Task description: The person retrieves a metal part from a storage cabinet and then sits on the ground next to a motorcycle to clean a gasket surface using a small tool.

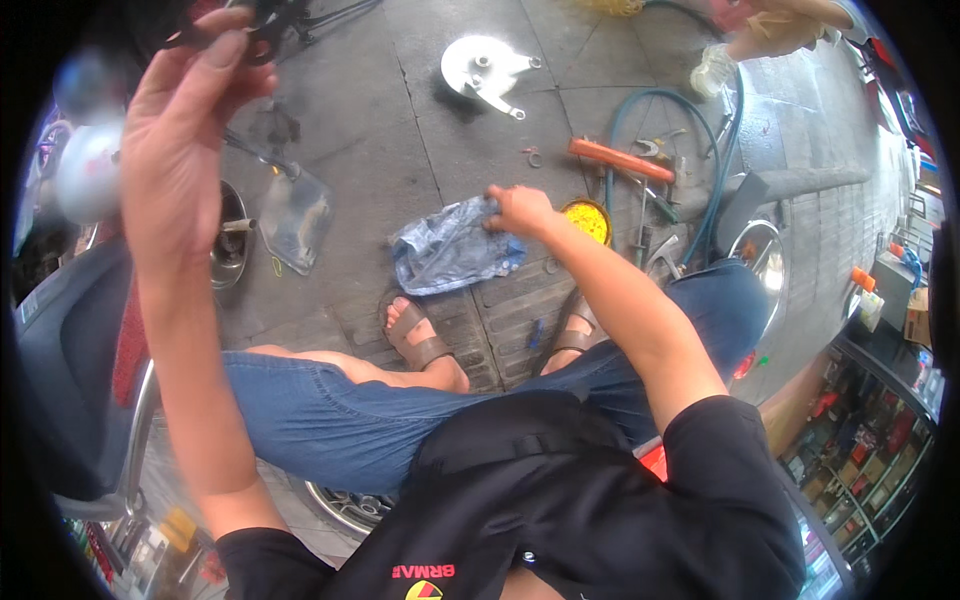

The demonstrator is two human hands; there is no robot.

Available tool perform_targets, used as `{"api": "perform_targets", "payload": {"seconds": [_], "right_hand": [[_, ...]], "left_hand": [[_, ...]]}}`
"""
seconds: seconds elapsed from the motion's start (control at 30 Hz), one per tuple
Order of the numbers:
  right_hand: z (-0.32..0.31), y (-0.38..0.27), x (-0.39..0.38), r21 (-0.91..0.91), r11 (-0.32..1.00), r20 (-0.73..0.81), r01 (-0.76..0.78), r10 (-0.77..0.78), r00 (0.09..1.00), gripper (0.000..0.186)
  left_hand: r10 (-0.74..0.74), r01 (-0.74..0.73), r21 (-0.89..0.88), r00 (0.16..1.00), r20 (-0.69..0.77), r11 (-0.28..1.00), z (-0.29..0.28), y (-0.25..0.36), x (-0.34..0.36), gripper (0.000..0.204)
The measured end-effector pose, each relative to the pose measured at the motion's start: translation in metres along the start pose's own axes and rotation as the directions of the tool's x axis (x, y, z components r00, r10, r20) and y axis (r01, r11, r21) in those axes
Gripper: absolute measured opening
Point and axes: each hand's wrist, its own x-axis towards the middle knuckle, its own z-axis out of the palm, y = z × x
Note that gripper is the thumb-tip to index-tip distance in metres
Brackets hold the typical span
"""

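Observation:
My left hand [190, 110] is raised at the upper left, its thumb and fingers closed on a dark part [262, 32] whose kind I cannot make out. Low over the floor, my right hand [522, 211] grips the corner of a crumpled blue-grey cloth [455, 250]. The cloth lies in front of my sandalled feet. Just right of that hand stands a round tub of yellow grease [587, 222]. Farther off, a silver brake drum plate [480, 75] with two arms rests on the tiles.
An orange bar [622, 160] and several hand tools lie at the right beside a blue hose [738, 130]. A motorcycle seat [75, 370] is close on my left. Another person's hand [775, 38] holds clear plastic [713, 70] at the upper right.

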Motion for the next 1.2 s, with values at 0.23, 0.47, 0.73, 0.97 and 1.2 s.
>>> {"api": "perform_targets", "payload": {"seconds": [0.23, 0.47, 0.73, 0.97, 1.2], "right_hand": [[0.024, -0.122, -0.006, 0.420, 0.890, -0.136, 0.179, -0.133, 0.982, 0.021], [-0.040, -0.220, -0.011, 0.423, 0.788, -0.019, 0.448, -0.487, 0.873, 0.038], [-0.026, 0.016, 0.011, 0.181, 0.958, -0.094, -0.223, 0.243, 0.965, 0.024], [0.062, -0.035, -0.002, -0.053, 0.990, -0.196, 0.132, -0.140, 0.971, 0.037], [0.101, -0.073, -0.025, -0.162, 0.939, -0.182, 0.303, -0.331, 0.926, 0.023]], "left_hand": [[-0.038, 0.038, -0.014, 0.999, 0.033, 0.999, 0.014, -0.017, 0.026, 0.025], [0.110, -0.110, 0.062, 0.994, 0.008, 0.992, 0.024, -0.014, 0.037, 0.019], [-0.008, 0.010, 0.011, 0.985, -0.173, 1.000, -0.011, -0.012, 0.048, 0.013], [0.009, -0.012, -0.045, 0.997, -0.075, 0.999, -0.022, -0.028, 0.052, 0.021], [-0.060, 0.060, 0.089, 0.998, 0.001, 0.994, -0.012, -0.025, 0.028, 0.022]]}}
